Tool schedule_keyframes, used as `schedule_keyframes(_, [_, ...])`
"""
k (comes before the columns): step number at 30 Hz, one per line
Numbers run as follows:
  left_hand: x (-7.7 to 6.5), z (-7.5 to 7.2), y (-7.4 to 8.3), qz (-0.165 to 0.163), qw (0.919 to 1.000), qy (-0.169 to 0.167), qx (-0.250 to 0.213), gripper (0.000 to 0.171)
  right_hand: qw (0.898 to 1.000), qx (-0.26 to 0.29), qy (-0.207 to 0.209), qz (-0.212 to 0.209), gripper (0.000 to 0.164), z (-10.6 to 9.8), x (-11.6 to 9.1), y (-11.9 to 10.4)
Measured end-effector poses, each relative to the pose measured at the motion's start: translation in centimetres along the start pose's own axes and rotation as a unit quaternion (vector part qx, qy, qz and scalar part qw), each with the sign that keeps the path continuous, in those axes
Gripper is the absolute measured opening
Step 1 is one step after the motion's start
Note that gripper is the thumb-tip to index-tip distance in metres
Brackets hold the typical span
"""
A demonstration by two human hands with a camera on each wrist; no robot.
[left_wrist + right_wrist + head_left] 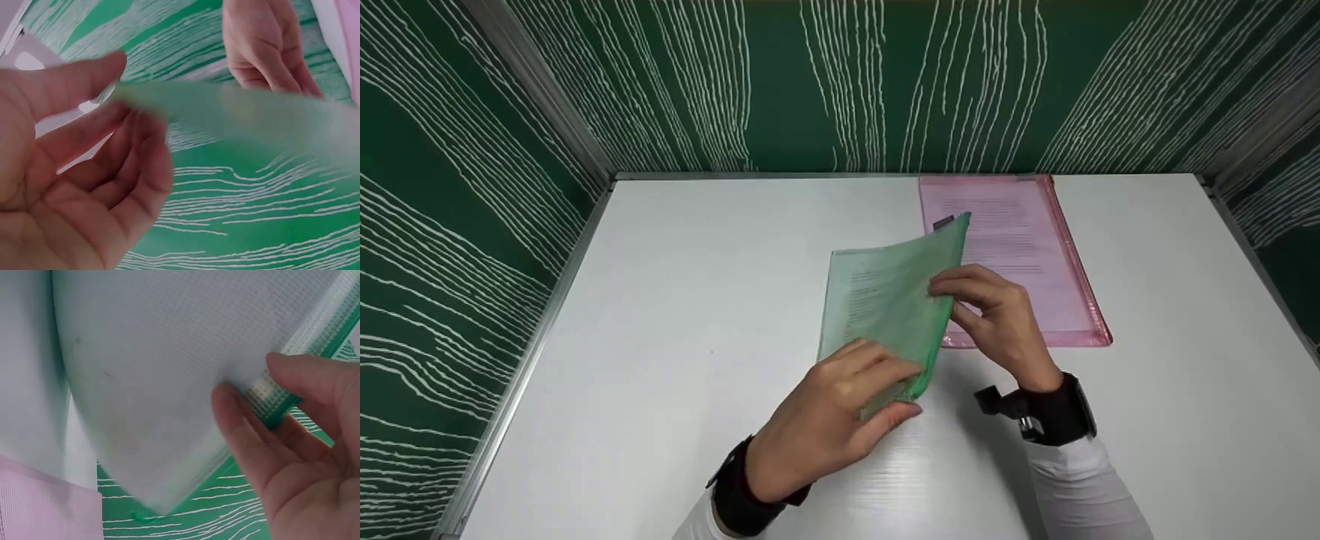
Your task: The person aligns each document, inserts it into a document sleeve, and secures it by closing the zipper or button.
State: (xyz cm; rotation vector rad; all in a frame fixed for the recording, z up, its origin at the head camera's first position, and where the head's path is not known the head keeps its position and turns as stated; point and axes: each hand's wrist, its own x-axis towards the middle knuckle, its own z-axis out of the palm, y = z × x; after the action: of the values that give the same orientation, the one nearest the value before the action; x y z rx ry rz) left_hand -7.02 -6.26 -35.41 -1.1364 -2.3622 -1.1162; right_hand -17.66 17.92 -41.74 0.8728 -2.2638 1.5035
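A translucent green zip folder [896, 289], with a printed sheet showing through it, is raised and tilted over the white table. My left hand [836, 412] pinches its near corner between thumb and fingers. Along the zip edge, on the right, my right hand [994, 319] grips the folder with its fingertips. Seen from the right wrist, the folder's mesh-patterned face [169, 365] bows, and a green zip strip runs past the fingers. The left wrist view has the folder [242, 112] almost edge-on and blurred, with the right hand [264, 45] beyond it.
A pink zip folder [997, 240] with a printed sheet inside lies flat at the back right of the white table [675, 337], partly behind the green one. Green panels with white wavy lines [780, 90] rise around the table's back and sides.
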Motion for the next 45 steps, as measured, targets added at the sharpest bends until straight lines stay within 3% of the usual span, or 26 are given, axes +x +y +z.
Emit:
schedule_keyframes(4, [0.0,-0.7,-0.7,-0.024,0.9971,-0.054,-0.047,0.033,0.999,0.044,0.017,-0.006,0.022,-0.6,0.0,-0.1])
schedule_keyframes(8, [0.4,-0.7,-2.2,-0.060,0.9924,-0.089,-0.061,0.033,0.997,0.070,0.037,-0.022,0.023,-1.3,0.0,-0.2])
schedule_keyframes(14, [1.2,1.2,-6.4,-0.149,0.9839,-0.091,-0.040,0.025,0.994,0.083,0.069,-0.027,0.021,-2.3,0.0,-0.5])
schedule_keyframes(17, [1.3,2.6,-8.4,-0.206,0.9733,-0.097,-0.032,0.024,0.992,0.086,0.084,-0.030,0.020,-2.7,0.0,-0.8])
schedule_keyframes(21, [1.3,4.2,-9.9,-0.287,0.9495,-0.121,-0.036,0.026,0.989,0.089,0.108,-0.041,0.019,-3.0,0.0,-1.2])
schedule_keyframes(25, [1.2,5.4,-10.8,-0.343,0.9277,-0.142,-0.040,0.033,0.984,0.107,0.133,-0.055,0.018,-3.2,-0.1,-1.6])
schedule_keyframes(28, [1.3,6.0,-11.3,-0.380,0.9103,-0.144,-0.076,0.038,0.978,0.123,0.152,-0.067,0.017,-3.2,-0.1,-2.3])
schedule_keyframes(33, [1.1,6.4,-12.1,-0.434,0.8688,-0.125,-0.203,0.038,0.966,0.176,0.171,-0.082,0.013,-3.2,-0.1,-3.5])
schedule_keyframes(38, [1.1,6.3,-12.3,-0.450,0.8217,-0.107,-0.333,0.034,0.955,0.220,0.175,-0.092,0.012,-3.5,-0.4,-3.5])
schedule_keyframes(41, [1.2,6.2,-12.4,-0.441,0.8136,-0.100,-0.365,0.032,0.953,0.224,0.178,-0.099,0.012,-3.6,-0.4,-3.7])
schedule_keyframes(45, [1.3,6.2,-12.5,-0.435,0.8155,-0.096,-0.369,0.030,0.951,0.225,0.185,-0.107,0.011,-3.6,-0.2,-4.0])
